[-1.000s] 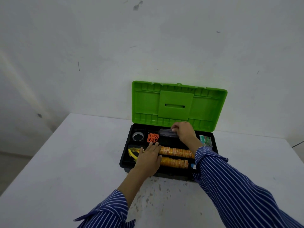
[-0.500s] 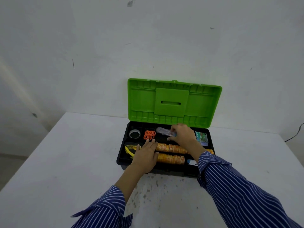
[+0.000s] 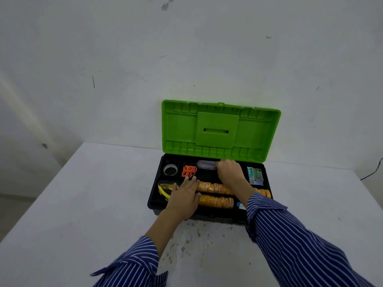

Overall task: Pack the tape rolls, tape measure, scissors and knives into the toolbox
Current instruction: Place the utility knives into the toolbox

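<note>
while the left hand (image 3: 185,196) lies flat on the tape rolls (image 3: 215,200), right hand (image 3: 229,171) fingers seemingly pinch a clear item (image 3: 206,164).

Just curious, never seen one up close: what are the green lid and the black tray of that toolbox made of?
Green lid: likely moulded plastic, semi-matte; ribs and a raised centre panel with a slot are formed into it. Black tray: probably plastic too, dull, with thin moulded dividers forming compartments.

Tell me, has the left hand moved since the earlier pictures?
No. The left hand still lies flat on the orange tape rolls, its fingertips just on the near side of the orange rings, as before.
</note>
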